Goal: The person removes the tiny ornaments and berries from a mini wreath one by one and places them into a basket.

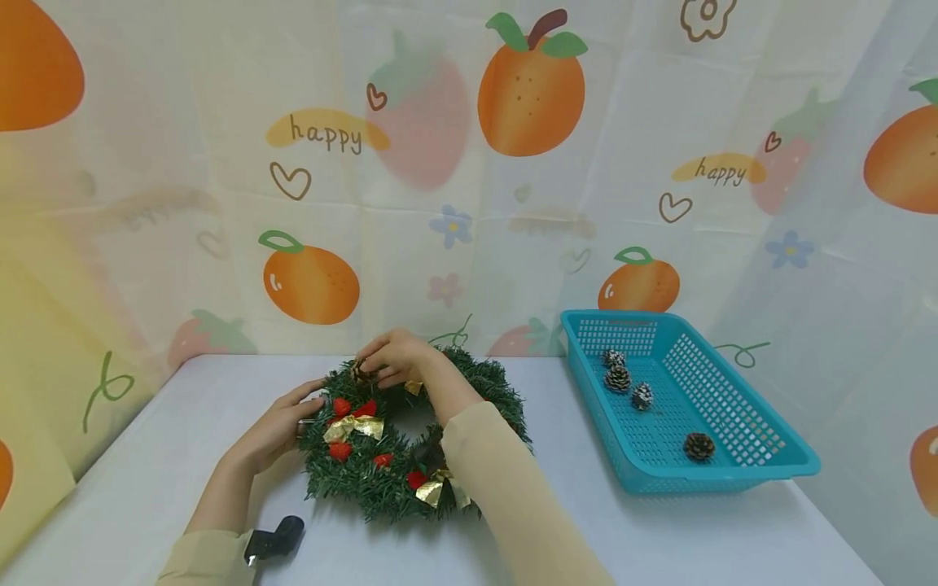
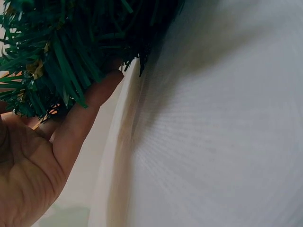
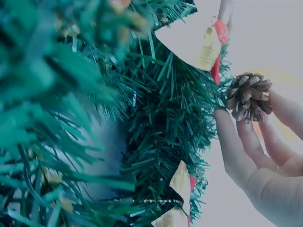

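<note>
A green tinsel wreath (image 1: 381, 480) with red and gold bows lies on the white table (image 1: 659, 537). My right hand (image 1: 396, 358) reaches over its far rim and pinches a brown pinecone (image 3: 248, 96) against the needles; the same pinecone (image 1: 362, 373) shows under the fingers in the head view. My left hand (image 1: 282, 423) rests with straight fingers against the wreath's left edge, its fingers (image 2: 83, 116) touching the green needles (image 2: 52, 56).
A turquoise plastic basket (image 1: 762, 464) at the right holds several pinecones, some white-tipped. A small black tool (image 1: 274, 539) lies near my left forearm. A fruit-print cloth hangs behind the table.
</note>
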### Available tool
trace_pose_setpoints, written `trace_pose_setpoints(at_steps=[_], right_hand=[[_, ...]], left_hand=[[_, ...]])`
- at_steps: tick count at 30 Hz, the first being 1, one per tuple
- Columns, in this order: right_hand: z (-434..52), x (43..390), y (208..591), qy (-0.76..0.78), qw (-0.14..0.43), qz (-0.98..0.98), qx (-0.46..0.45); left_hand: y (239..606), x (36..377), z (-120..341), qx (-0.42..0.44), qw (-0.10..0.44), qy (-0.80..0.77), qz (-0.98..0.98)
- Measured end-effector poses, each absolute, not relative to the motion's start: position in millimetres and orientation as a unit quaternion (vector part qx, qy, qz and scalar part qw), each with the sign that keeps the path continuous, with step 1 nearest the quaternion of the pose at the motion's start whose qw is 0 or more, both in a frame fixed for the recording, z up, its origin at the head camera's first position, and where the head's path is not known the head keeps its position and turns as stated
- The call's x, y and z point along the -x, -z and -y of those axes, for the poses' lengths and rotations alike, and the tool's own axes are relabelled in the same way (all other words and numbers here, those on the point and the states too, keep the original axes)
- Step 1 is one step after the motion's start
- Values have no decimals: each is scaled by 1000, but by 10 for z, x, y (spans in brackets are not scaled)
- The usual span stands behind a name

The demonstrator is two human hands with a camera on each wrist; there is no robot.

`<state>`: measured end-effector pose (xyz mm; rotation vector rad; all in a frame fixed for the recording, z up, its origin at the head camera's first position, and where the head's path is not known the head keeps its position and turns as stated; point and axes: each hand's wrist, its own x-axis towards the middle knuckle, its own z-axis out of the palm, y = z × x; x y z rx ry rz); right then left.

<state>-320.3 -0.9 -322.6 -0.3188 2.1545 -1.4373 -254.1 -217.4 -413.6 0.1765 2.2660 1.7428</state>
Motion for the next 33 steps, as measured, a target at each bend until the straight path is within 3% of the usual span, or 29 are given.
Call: trace_pose_setpoints(at_steps=[33], right_hand=[[-462,3366,3086,579,234,-776,96]], left_hand=[[4168,2570,2197,-59,138,-592,-792]])
